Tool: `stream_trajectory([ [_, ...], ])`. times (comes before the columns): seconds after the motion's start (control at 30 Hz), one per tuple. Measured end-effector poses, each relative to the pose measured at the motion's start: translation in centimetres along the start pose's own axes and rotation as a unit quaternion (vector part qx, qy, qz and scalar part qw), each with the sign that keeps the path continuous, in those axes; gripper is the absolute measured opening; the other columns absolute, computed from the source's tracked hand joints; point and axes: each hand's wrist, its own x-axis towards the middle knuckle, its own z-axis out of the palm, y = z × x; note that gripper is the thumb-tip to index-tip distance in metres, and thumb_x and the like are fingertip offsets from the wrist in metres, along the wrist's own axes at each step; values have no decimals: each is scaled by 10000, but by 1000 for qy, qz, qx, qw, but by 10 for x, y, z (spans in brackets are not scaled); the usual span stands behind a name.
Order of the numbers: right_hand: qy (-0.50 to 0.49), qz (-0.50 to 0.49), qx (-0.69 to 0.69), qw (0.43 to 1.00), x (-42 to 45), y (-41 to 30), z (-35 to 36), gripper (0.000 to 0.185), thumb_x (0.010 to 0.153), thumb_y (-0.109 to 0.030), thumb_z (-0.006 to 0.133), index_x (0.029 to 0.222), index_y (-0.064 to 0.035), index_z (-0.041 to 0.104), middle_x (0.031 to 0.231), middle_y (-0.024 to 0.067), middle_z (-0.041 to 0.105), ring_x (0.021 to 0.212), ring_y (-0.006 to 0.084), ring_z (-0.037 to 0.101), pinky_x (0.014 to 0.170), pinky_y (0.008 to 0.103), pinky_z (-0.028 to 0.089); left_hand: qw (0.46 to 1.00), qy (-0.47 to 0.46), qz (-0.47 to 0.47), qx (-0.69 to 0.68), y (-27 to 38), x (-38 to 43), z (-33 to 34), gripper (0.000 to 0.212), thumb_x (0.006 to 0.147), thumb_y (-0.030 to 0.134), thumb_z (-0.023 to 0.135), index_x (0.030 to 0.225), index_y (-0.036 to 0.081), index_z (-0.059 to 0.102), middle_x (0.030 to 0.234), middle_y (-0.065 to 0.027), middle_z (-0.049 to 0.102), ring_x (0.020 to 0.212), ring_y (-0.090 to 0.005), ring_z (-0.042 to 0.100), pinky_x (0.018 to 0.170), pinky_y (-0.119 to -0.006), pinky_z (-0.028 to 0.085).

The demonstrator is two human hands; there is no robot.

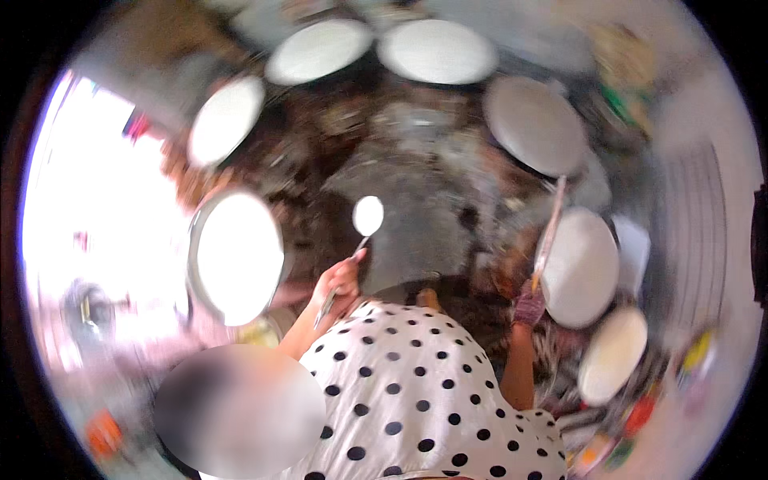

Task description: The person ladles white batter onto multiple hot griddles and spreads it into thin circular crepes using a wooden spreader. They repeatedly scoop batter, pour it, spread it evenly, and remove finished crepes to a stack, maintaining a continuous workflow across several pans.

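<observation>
My left hand (339, 288) is closed around the handle of a metal ladle or spoon (368, 216), whose bright round bowl is above the floor. In my right hand (530, 306), which looks covered by a purple glove or cloth, is a long thin stick (551, 234) pointing up and away. A round, pale, disc-like surface (581, 270) lies just right of that stick. Further round surfaces form an arc, among them a greyish one (534, 126) near the stick's tip and a large bright one (240, 258) to the left. Blur hides what they are made of.
A grey floor patch (414, 240) lies before me, with dark, blurred clutter around it. White round surfaces (319, 51) stand at the far side, and a smaller cream one (613, 355) at the lower right. Mixed colourful items lie at lower right. A blurred oval covers the lower left.
</observation>
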Motion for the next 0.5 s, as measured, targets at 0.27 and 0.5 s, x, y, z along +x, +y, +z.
stream_trajectory([
  [0.27, -404, -451, 75, 792, -184, -338, 120, 364, 913, -236, 515, 1252, -102, 518, 937, 111, 634, 716, 261, 606, 626, 377, 492, 848, 335, 297, 284, 105, -221, -132, 300, 994, 229, 405, 1261, 122, 492, 564, 50, 367, 397, -54, 346, 358, -202, 288],
  [0.5, -398, -617, -218, 643, -320, -476, 183, 473, 925, -224, 481, 1387, -188, 384, 1163, 173, 596, 993, 377, 591, 830, 465, 472, 839, 405, 303, 199, 208, -254, -249, 128, 943, 114, 427, 1025, 53, 505, 592, 27, 424, 429, -82, 364, 410, -216, 315],
])
